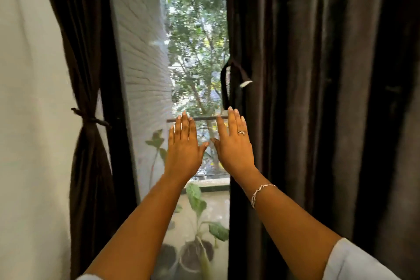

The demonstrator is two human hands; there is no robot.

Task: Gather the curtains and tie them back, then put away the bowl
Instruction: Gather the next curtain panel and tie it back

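Head view: your left hand (185,143) and right hand (234,143) are raised flat before the window (197,52), fingers straight and together, thumbs nearly touching, holding nothing. Left of the window, a tie (91,118) cinches the left curtain (88,154). The right curtain (306,120) hangs loose along the window's right edge.

A white-painted brick wall (145,52) runs outside the glass on the left. Beyond it, leafy green trees (195,52) fill the view, crossed by a thin dark horizontal rail (204,118). Lower down, broad-leaved green plants (194,193) stand in dark round pots (188,257). A plain off-white indoor wall (27,120) is far left.
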